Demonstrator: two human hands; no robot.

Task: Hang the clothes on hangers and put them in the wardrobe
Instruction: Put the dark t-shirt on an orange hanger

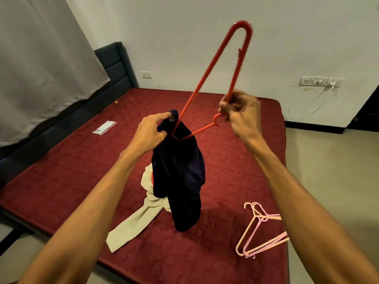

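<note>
Head view: the person stands at the side of a bed (61, 171) with a dark red quilted mattress, both arms stretched out over it. The left hand (152, 132) has its thumb and fingers curled round the neck edge of a dark navy garment (178, 171), pinching the cloth and holding it up so that the rest hangs slack, its lower end just reaching the mattress. The right hand (240, 113) is closed round a red hanger (215, 58) near its hook, which pokes out just under the fingers. The hanger is tipped on end: one shoulder tip points up toward the wall and the other is tucked into the garment's neck opening beside the left hand. The garment looks light and floppy, so it will fold and slide wherever it is not held; the neck edge seems the right place to keep hold while the stiff, thin hanger is turned level inside it. The hanger looks rigid but slender, best steered from beside the hook, as it is held now. A beige garment (135, 222) lies crumpled on the mattress, partly behind the navy one. Several pink and cream hangers (258, 217) lie in a loose stack near the bed's right edge, well apart from the clothes. A small clear packet (104, 127) lies farther up the bed, near the grey curtain (41, 48). No wardrobe is in view.
</note>
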